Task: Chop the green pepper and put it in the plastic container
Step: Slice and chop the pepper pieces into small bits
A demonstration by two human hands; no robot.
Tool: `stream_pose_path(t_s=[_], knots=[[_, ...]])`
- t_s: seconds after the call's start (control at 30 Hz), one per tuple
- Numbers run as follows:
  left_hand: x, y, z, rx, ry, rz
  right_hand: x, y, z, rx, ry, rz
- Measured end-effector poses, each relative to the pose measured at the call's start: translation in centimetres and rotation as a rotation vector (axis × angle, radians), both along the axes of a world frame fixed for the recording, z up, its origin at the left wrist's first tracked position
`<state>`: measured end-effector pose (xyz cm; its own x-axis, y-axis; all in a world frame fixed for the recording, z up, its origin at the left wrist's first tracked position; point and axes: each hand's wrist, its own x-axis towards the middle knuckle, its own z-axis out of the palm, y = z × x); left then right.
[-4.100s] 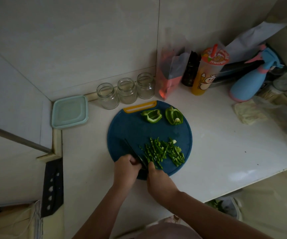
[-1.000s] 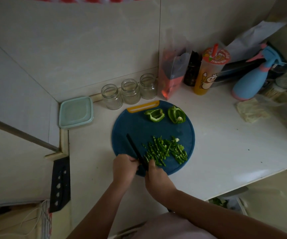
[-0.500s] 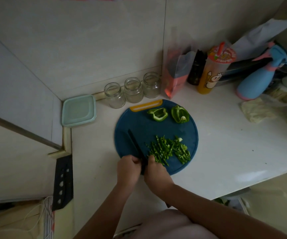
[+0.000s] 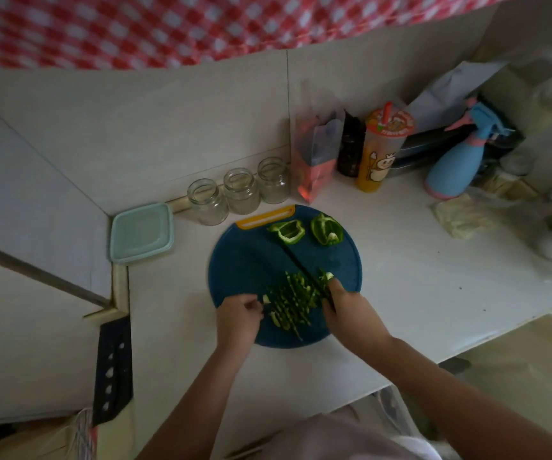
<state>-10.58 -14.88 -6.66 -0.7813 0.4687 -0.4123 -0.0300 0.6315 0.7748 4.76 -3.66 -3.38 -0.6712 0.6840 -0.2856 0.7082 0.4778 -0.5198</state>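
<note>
**Cut strips between our two hands, the box well off to the left**

Our right hand [image 4: 346, 308] grips the handle of the dark knife [image 4: 301, 268]. Its thin blade slants away from those fingers [image 4: 332, 288] to the far left, with the tip near a ring-shaped pepper piece [image 4: 287, 231]. A cupped pepper chunk [image 4: 327, 230] with pale pith sits just right of the ring.

The pile of green pepper strips [image 4: 293, 302] lies between our hands. The strips are slim, glossy and mostly lengthwise to us, touching the blade's near end.

Our left hand [image 4: 238, 315] is curled at the pile's left edge. We cannot tell whether its fingers [image 4: 255, 305] pinch a strip.

Everything sits on a round blue cutting board [image 4: 241, 260] on the smooth white desk [image 4: 400, 277]. The plastic container [image 4: 141, 232] is square, mint-coloured and seemingly lidded. It stands well beyond and left of the left fingers, so that hand is the nearer one.
</note>
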Motion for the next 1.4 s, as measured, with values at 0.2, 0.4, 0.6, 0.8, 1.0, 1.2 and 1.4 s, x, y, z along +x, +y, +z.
stream_pose_path(t_s=[0.2,0.4,0.6,0.8,1.0,1.2,1.4], knots=[[2.0,-0.4,0.5,-0.112,0.336,-0.285,4.2,2.6,-0.9,0.065,-0.092,-0.065],[2.9,0.4,0.1,-0.191,0.397,-0.35,6.1,2.0,-2.5,0.098,-0.197,-0.087],[1.3,1.2,0.6,-0.223,0.353,-0.322,5.1,0.4,-3.2,0.072,-0.188,-0.068],[-1.2,3.9,1.7,-0.174,0.234,-0.276,2.9,0.0,-3.0,0.109,-0.236,0.036],[-4.6,9.4,2.6,-0.068,0.232,-0.352,3.2,2.5,-2.3,0.11,-0.181,0.006],[-6.6,12.7,1.6,-0.137,0.218,-0.526,4.8,3.6,-2.9,0.058,-0.158,-0.008],[-7.1,13.0,0.2,-0.095,0.256,-0.521,4.6,3.4,-3.1,0.044,-0.162,-0.018]])
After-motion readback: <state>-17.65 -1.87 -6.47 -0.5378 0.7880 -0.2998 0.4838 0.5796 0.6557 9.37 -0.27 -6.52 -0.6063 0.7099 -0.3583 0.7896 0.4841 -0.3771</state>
